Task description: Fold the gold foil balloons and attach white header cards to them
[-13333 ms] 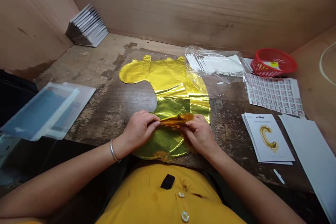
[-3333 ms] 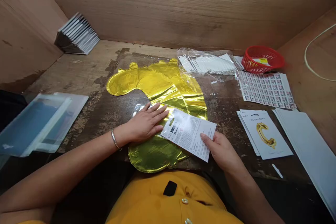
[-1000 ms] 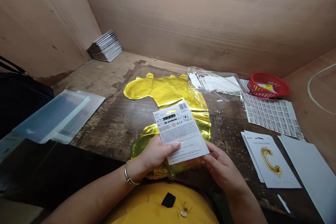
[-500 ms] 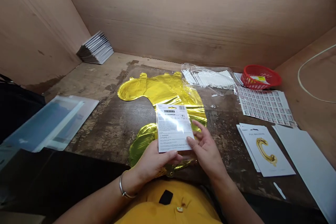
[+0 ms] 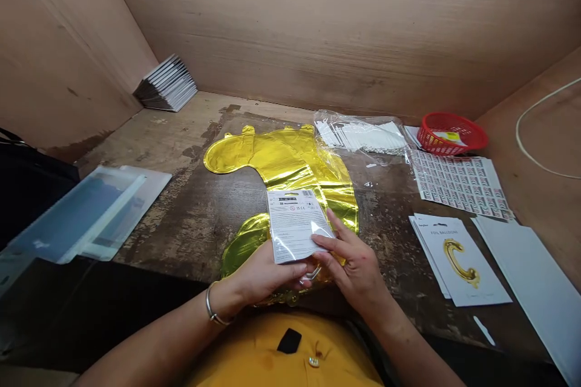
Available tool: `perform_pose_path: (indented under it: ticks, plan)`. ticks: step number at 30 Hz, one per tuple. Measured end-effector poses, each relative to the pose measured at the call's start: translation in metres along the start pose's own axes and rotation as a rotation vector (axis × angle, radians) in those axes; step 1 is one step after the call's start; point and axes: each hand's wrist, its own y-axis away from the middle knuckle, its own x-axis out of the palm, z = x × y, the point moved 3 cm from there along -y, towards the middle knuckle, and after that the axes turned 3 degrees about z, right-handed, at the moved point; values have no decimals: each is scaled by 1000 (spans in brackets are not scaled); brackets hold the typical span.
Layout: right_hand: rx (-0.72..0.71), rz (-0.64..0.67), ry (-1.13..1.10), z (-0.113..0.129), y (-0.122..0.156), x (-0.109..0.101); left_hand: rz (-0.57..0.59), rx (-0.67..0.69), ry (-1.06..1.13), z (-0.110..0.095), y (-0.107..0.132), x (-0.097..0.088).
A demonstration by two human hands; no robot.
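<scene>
A printed card in a clear plastic bag (image 5: 297, 227), its text side up, is held in front of me at a slight tilt. My left hand (image 5: 267, 275) grips its lower left corner, thumb across the bottom edge. With fingers on the card's lower right part and the loose plastic below it, my right hand (image 5: 356, 260) also holds the pack. Under the pack lies a flat gold foil balloon (image 5: 281, 154) with a curved shape. Part of the balloon is hidden by my hands and the card.
Clear plastic sleeves (image 5: 100, 205) lie at left; a stack of cards (image 5: 167, 84) stands behind. At right are foil balloon cards (image 5: 458, 263), white sheets (image 5: 531, 272), a sticker sheet (image 5: 460, 184), a red basket (image 5: 436, 136) and a clear bag of white pieces (image 5: 363, 136).
The pack has tilted and dropped slightly toward me. My right fingers have moved from its right side onto the lower right corner. The gold balloon lies where it was.
</scene>
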Motion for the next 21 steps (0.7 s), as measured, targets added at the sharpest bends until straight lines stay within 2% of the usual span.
perform_pose_path:
  ticks: [2,6,9,11,12,14,15,16,17,19,21]
  plan:
    - [90,-19,-95,1,0,-1,-11,16,6,-2,-2,1]
    - [355,-11,-511,-5,-2,1,39,-3,-15,-8,-5,5]
    - [452,-5,-593,-11,-7,3,75,-53,-102,-20,2,1]
    - [476,-14,-582,-17,-12,4,45,-67,-353,-35,10,-6]
    - [484,-3,-585,-20,-15,4,-23,-31,-555,-44,14,-10]
    - [482,30,-572,-24,-18,5,-230,175,-1027,-65,19,-16]
    - [461,47,-541,-24,-18,5,-303,315,-1240,-71,18,-15]
    - [419,77,-480,-22,-18,5,-311,438,-1409,-72,15,-13]
    - [358,113,-376,-19,-18,3,-257,519,-1535,-69,8,-10]
    - [200,135,-52,-9,-21,-8,-70,537,-1682,-52,-10,-9]
    - [82,55,346,-3,-36,-29,-5,495,-1728,-38,-27,-12]
